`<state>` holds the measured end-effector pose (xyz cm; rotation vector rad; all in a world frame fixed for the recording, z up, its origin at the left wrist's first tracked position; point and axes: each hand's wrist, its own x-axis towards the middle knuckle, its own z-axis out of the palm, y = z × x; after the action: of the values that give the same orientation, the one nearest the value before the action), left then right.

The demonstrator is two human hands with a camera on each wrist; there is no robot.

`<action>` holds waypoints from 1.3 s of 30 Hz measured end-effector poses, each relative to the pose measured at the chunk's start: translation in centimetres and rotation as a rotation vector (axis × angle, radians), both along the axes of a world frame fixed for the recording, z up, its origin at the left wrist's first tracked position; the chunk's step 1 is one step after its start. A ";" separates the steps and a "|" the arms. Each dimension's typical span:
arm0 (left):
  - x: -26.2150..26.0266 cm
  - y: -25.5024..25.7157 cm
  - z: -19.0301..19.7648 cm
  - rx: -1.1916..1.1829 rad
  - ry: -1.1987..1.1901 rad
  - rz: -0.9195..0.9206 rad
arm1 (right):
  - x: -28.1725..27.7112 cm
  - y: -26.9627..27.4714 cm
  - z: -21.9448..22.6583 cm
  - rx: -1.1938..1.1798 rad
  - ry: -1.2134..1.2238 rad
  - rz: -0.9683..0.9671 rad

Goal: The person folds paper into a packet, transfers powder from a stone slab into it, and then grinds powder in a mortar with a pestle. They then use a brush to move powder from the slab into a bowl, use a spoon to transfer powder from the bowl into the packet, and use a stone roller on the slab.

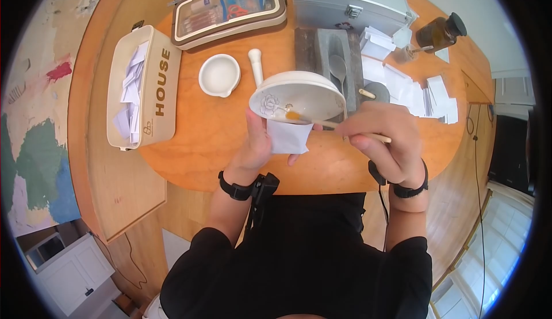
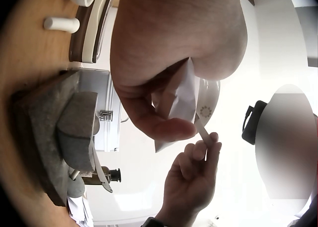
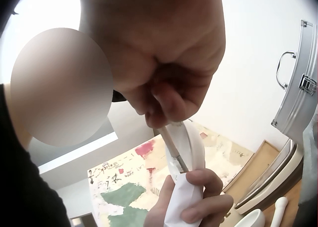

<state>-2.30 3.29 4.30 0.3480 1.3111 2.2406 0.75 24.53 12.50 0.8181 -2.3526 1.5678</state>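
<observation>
A white bowl (image 1: 305,92) with a flower pattern is tilted toward the person, with a little yellow-brown material inside near the brush tip. The left hand (image 1: 259,141) holds the bowl from below together with a folded white paper (image 1: 287,137); in the left wrist view its fingers (image 2: 174,129) curl round the paper. The right hand (image 1: 388,135) pinches a thin light-coloured brush (image 1: 325,125), its tip inside the bowl. In the right wrist view the brush's metal ferrule (image 3: 182,164) is just above the paper's edge.
A white mortar (image 1: 219,75) and pestle (image 1: 255,66) stand behind the bowl. The HOUSE bin (image 1: 164,83) with papers is at left. Behind are a lidded case (image 1: 230,11), a silver case (image 1: 351,3), a grey stone with a spoon (image 1: 338,69), paper packets (image 1: 397,83) and a brown bottle (image 1: 435,34).
</observation>
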 end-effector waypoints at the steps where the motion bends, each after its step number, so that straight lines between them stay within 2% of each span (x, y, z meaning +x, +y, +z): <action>1: 0.0 0.0 0.1 -0.009 0.010 0.000 | 0.1 0.4 0.3 -0.002 -0.033 0.021; 5: 0.0 -0.2 0.1 -0.038 0.037 0.007 | 0.1 0.1 0.4 -0.001 -0.030 -0.029; 8: 0.0 -0.1 -0.1 -0.015 0.018 0.019 | 0.2 0.6 0.5 0.053 -0.039 0.047; 9: 0.0 -0.1 -0.2 -0.014 0.025 0.018 | 0.2 0.5 0.5 0.031 -0.034 0.018; 11: -0.1 -0.3 -0.2 -0.051 0.041 -0.012 | 0.3 0.2 0.5 -0.015 -0.031 -0.038; 15: -0.6 -1.2 -0.5 -0.062 0.059 -0.120 | 0.5 0.1 0.4 -0.002 -0.016 -0.019; 17: -0.4 -1.3 -0.9 -0.048 0.086 -0.115 | 0.7 -0.2 0.2 -0.036 -0.031 -0.085; 20: -0.4 -0.9 -1.0 -0.077 0.130 -0.038 | 0.6 -0.1 0.3 0.002 -0.007 -0.009; 23: 0.1 -0.5 -0.3 -0.058 0.070 0.007 | 0.7 -0.3 0.3 -0.009 -0.037 -0.067; 26: 0.1 -0.5 -0.4 -0.046 0.047 -0.009 | 0.6 -0.2 0.3 0.005 0.032 -0.016; 30: 0.0 -0.5 -0.5 -0.051 0.070 -0.014 | 0.7 -0.2 0.2 -0.008 0.000 -0.045; 33: -0.2 -1.2 -1.3 -0.073 0.145 -0.025 | 0.4 -0.1 0.0 -0.011 0.016 -0.007; 39: -0.2 -0.6 -1.0 0.051 0.092 0.064 | 0.2 0.1 0.1 -0.003 0.008 0.006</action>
<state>-2.50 2.73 3.28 0.4384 1.3308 2.3402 0.95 24.62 12.59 0.8295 -2.3435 1.5673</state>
